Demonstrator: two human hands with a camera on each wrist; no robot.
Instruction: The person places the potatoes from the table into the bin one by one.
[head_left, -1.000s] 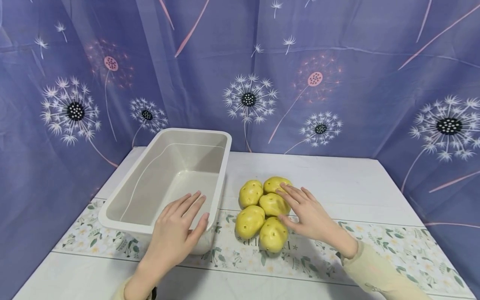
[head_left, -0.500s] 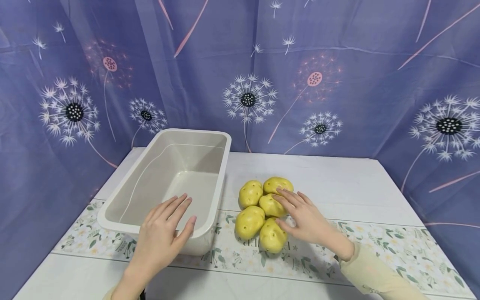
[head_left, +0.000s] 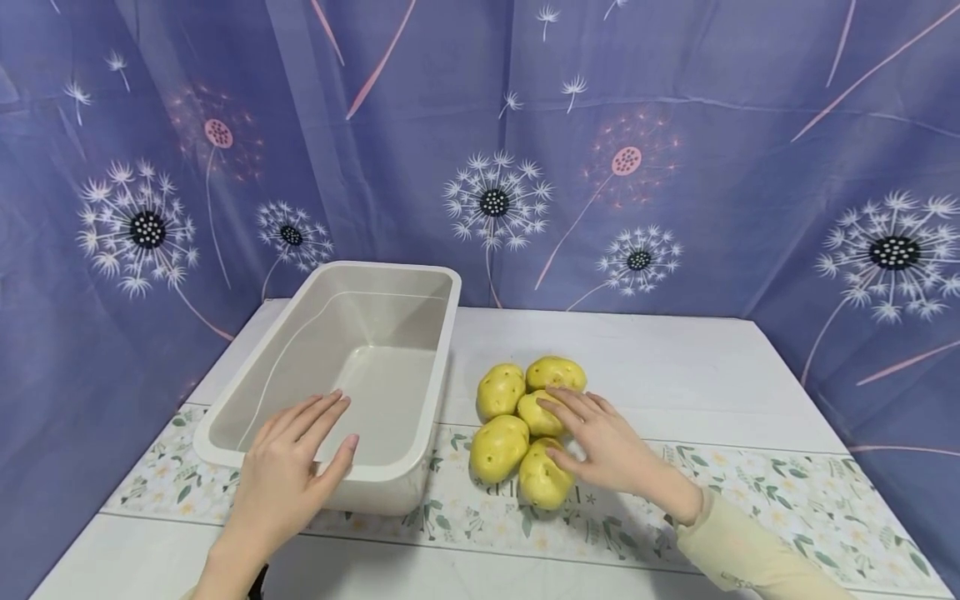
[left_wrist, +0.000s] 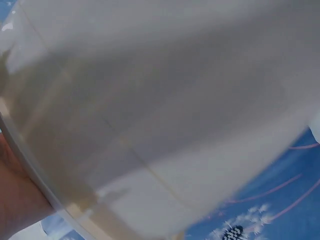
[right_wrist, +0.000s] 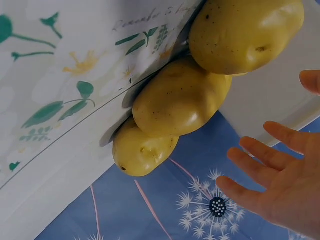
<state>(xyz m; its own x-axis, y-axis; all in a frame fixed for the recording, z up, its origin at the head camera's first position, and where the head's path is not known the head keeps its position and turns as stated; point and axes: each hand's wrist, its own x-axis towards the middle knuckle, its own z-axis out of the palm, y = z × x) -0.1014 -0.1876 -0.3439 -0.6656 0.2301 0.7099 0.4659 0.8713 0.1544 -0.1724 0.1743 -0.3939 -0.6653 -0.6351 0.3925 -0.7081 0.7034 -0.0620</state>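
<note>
Several yellow potatoes (head_left: 501, 450) lie in a close cluster on the table, right of a pale grey plastic bin (head_left: 442, 350). My right hand (head_left: 609, 446) is over the right side of the cluster, its fingers spread and partly covering two potatoes. In the right wrist view, there is a gap between the right hand (right_wrist: 285, 175) and the potatoes (right_wrist: 182, 95). With its fingers extended, my left hand (head_left: 288, 471) is over the bin's near rim. Whether it touches the rim cannot be told. The left wrist view mostly holds the bin's blurred wall (left_wrist: 165, 90).
A floral strip (head_left: 750, 492) runs across the white table (head_left: 675, 358). Behind and at the sides hangs a blue curtain (head_left: 405, 183) with dandelion prints. The bin stands at the table's left, near the back edge.
My left hand has moved left and slightly nearer to me along the bin's near rim. My right hand has shifted slightly left over the potatoes. Bin and potatoes stay put.
</note>
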